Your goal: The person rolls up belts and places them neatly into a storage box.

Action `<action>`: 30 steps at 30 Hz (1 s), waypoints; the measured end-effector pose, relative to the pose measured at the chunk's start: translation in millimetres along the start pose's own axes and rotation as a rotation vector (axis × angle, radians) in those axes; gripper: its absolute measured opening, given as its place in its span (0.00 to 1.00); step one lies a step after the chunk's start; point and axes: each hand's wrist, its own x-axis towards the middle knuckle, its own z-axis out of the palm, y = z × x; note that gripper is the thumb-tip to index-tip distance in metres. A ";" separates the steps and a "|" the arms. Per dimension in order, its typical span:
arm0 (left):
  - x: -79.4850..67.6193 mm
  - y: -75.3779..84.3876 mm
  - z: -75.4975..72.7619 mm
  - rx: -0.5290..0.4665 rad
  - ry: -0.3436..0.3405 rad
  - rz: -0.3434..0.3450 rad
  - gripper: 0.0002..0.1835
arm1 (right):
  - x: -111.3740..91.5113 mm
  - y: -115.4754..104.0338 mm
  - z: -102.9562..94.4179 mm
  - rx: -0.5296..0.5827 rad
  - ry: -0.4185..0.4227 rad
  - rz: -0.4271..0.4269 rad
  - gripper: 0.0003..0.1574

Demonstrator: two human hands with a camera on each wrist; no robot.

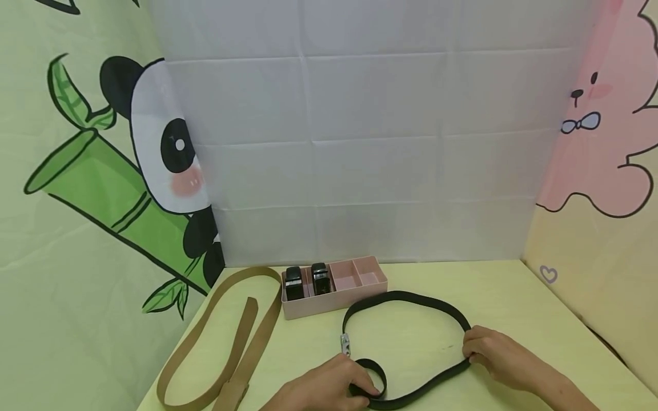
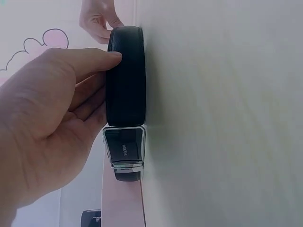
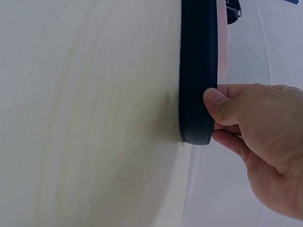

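Black belt: one, bent into a loop, strap on edge on the table, lying between my two hands. Widest axis in the head view runs from the left hand's side across to the right hand; foreshortening keeps me from telling whether the loop is longer in depth.

Left hand: grasping the strap, thumb on one face, fingers behind. A small curl sits at its fingertips. The buckle stands just beyond it.

Right hand: grasping the strap between thumb and fingers at the bend farthest from the buckle. Loop lies to its left; the near run slants back from it toward the left hand.

Governing relation, as I judge it: buckle and curl both beside the left hand, the nearer one; right hand well apart, across the loop.

Tray: pink, beyond the left hand, two black pieces inside.

Tan belt: looped, left of the left hand, apart from it.
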 end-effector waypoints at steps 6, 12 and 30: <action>2.4 1.9 3.0 0.018 0.020 0.040 0.13 | 8.9 -22.4 -4.6 0.044 -0.069 0.041 0.20; 16.8 10.1 9.9 0.031 0.038 0.030 0.09 | 42.1 -76.7 5.1 0.115 -0.040 -0.034 0.10; 32.4 26.8 20.5 -0.001 0.126 -0.002 0.05 | 68.0 -104.1 60.0 0.189 0.044 -0.248 0.16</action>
